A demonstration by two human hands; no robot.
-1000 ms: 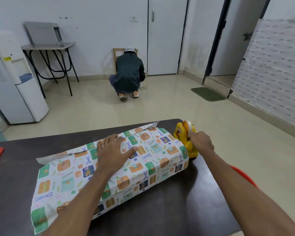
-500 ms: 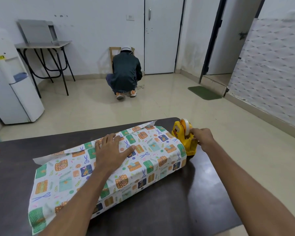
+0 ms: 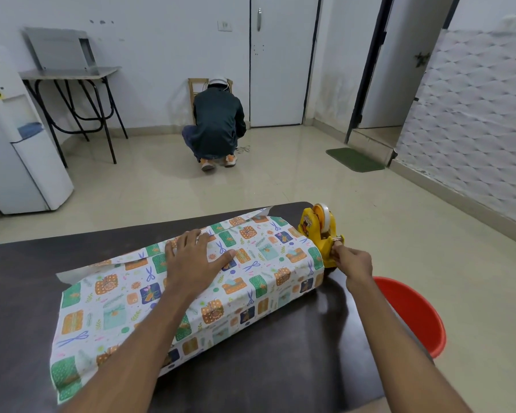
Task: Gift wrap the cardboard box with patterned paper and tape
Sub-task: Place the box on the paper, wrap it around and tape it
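Patterned paper (image 3: 116, 308): matt printed sheet, plain white underside showing at the far edge.
Worktop (image 3: 280, 368): dark, smooth, semi-gloss.
Tape dispenser (image 3: 313, 234): glossy yellow plastic.
Tape (image 3: 326, 215): shiny film roll.
Tub (image 3: 414, 317): smooth red plastic.
Floor (image 3: 251, 186): pale polished tile, reflective.

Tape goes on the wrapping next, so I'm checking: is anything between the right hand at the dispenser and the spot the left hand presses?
Nothing visible. The right hand pinches the cutter end of the yellow tape dispenser; between it and the left hand, flat on top, lies only bare patterned paper.
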